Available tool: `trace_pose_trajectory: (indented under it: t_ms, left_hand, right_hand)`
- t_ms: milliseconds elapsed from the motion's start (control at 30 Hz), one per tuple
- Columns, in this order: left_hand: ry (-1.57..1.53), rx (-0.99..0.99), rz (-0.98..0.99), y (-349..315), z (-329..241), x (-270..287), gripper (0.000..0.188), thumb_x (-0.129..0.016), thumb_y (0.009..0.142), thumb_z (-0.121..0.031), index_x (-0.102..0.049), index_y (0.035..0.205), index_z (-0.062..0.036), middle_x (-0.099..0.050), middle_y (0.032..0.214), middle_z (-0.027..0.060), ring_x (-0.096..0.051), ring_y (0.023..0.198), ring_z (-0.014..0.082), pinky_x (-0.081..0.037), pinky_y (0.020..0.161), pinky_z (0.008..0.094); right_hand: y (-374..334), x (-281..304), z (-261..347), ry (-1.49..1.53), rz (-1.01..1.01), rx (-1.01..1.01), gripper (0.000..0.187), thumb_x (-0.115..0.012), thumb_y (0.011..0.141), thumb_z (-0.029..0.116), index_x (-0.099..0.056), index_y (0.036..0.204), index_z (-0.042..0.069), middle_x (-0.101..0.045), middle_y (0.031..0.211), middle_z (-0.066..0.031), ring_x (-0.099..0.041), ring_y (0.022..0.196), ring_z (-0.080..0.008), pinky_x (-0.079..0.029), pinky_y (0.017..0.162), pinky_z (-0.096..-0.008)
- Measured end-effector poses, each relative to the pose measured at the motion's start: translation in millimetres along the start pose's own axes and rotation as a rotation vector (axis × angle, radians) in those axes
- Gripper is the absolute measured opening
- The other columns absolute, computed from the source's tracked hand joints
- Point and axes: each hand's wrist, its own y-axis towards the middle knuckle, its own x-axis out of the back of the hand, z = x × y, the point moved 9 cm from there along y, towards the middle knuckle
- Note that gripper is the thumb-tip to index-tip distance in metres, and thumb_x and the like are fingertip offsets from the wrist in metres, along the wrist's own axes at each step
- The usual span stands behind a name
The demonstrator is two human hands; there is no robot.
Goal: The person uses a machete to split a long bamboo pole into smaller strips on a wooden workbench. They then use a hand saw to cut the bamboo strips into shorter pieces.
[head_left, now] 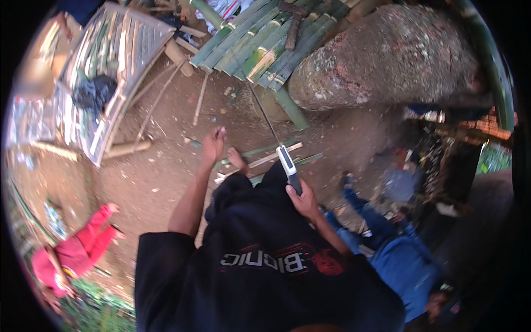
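Right hand point(303, 199) grips a long-bladed tool point(286, 159) pointed at a bamboo bench point(224, 48)

The right hand is closed around the dark lower end of the tool's white-and-dark handle, in front of the person's black shirt point(265, 238). The thin blade runs up and slightly left toward the bench's near edge; whether its tip touches the bamboo, I cannot tell.

The left hand point(213, 145) is raised well apart from the tool, wrist up, its fingers bent and close together; blur hides whether they are pressed together.

Just beyond the hands, a bare foot point(237, 159) rests on the brown earth, near split bamboo strips point(276, 155) that lie partly under the tool's handle. A green bamboo piece point(291, 109) juts out below the bench's near right corner. On the bench top, toward its right edge, lies a dark hammer-like tool point(293, 27). A large grey boulder point(387, 58) sits along that right edge.

Farther out, a slatted frame point(119, 44) stands left of the bench with a dark bag point(95, 91) on it. A person in red point(72, 254) is at the lower left, a person in blue point(401, 265) at the lower right.
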Motion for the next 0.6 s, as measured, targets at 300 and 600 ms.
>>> trace_pose_trajectory:
  t_ms: [300, 600]
  left_hand:
    - [0.347, -0.596, -0.414, 60.6, -174.4, -73.7, 0.033, -0.052, 0.095, -0.022, -0.058, 0.123, -0.0055, -0.055, 0.128, 0.017, -0.049, 0.124, 0.0356, -0.038, 0.105, 0.0456]
    - [0.514, -1.032, -0.615, 105.2, -136.2, -132.7, 0.034, -0.043, 0.1, -0.021, -0.055, 0.128, -0.0072, -0.049, 0.139, 0.015, -0.039, 0.136, 0.0304, -0.021, 0.117, 0.0511]
  right_hand:
    - [44.0, 13.4, -84.0, 0.344, 0.121, 0.027, 0.048, -0.036, 0.102, 0.048, -0.05, 0.099, 0.002, -0.045, 0.061, 0.0002, -0.044, 0.047, -0.0071, -0.036, 0.042, -0.0222]
    - [170.7, -72.9, -207.2, 0.6, 0.231, 0.309, 0.048, -0.038, 0.102, 0.048, -0.05, 0.099, 0.001, -0.046, 0.062, 0.0006, -0.041, 0.047, -0.006, -0.034, 0.043, -0.0218]
